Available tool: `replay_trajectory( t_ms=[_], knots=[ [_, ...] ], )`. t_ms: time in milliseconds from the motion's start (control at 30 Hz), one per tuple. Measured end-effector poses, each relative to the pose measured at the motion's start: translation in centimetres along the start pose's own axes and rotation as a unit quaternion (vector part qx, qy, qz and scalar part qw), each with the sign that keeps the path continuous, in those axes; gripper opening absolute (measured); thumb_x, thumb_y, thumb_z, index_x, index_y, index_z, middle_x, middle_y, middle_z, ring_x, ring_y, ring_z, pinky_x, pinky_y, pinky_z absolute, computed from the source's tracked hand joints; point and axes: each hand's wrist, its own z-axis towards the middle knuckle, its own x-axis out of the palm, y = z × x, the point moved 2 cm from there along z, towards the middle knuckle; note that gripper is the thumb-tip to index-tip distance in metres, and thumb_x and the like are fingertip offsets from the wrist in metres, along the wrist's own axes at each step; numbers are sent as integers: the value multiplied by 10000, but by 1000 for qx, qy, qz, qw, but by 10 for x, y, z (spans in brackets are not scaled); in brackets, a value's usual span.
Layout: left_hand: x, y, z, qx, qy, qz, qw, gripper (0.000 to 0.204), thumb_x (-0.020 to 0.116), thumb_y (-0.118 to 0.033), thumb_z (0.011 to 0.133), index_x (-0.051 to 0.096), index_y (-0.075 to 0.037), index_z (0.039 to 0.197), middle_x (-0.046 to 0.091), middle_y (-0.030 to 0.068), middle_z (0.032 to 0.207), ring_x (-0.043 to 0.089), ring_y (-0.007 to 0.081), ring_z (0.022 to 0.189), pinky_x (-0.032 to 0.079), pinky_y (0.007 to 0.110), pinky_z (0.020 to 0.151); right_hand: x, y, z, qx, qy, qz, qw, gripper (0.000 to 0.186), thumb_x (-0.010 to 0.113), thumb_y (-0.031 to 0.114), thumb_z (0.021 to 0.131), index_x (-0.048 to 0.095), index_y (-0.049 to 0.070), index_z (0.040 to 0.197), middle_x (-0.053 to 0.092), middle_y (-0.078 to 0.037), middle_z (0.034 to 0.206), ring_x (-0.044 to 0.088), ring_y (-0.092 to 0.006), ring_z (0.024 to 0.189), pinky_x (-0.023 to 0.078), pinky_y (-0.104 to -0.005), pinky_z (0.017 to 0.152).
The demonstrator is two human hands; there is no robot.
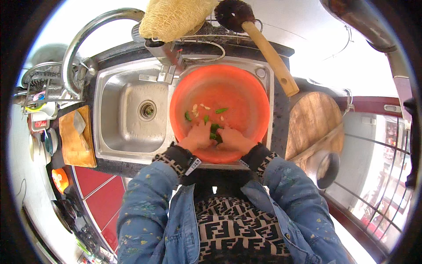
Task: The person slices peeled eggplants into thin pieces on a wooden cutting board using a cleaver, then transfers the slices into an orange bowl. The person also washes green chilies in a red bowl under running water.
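Note:
A large orange basin (180,88) rests in the right bowl of the steel sink. Both my hands reach over its near rim and meet around dark green vegetable pieces (214,130). My left hand (198,135) has its fingers bent down against the left side of the greens. From the other side my right hand (235,140) closes its fingertips on them; the hands partly hide the pieces. Farther off on the basin's bottom lie a green pepper-like piece (221,110), another green bit (187,116) and several pale garlic-like cloves (195,111).
Left of the basin is the other sink bowl (127,105) with its drain. A faucet (165,72) stands behind. A loofah (176,20) and a wooden-handled brush (268,48) are at the back. A cleaver (79,123) lies on a wooden board (72,145); a round board (314,119) leans right.

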Motion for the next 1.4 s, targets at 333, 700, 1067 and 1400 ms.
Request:
replay_trajectory(
  t_ms=[333, 700, 1067, 1400],
  knots=[
    [10, -3, 25, -15, 182, -110, 977, 306, 588, -236, 857, 606, -22, 1075, 636, 272, 936, 632, 420, 858, 491, 523, 779, -30, -43, 17, -80, 120, 0, 990, 171, 559, 172, 813, 638, 28, 863, 642, -211, 808, 631, -405, 761, 512, -496, 666],
    [-18, 32, 13, -1, 9, 166, 986, 313, 548, -110, 813, 616, 16, 1093, 549, 185, 1211, 525, 344, 1085, 546, 427, 778, -14, 1, 70, -45, -30, 54, 997, 257, 527, 228, 876, 641, 47, 1019, 629, -227, 975, 595, -357, 992, 470, -491, 820],
    [-18, 44, 29, -87, 205, -104, 969, 308, 682, -215, 768, 653, -13, 999, 662, 206, 986, 659, 367, 810, 535, 467, 746, -92, -51, 48, -61, 164, 89, 981, 367, 649, 202, 779, 623, 34, 1104, 646, -187, 1021, 611, -355, 978, 482, -436, 851],
    [30, -25, 14, -16, 138, -87, 987, 493, 697, -196, 720, 574, -79, 1183, 609, 200, 1106, 609, 384, 1003, 499, 453, 854, -40, -19, 14, -24, 265, -134, 955, 401, 739, 305, 670, 671, 15, 939, 650, -223, 923, 648, -381, 858, 531, -472, 748]
  ],
)
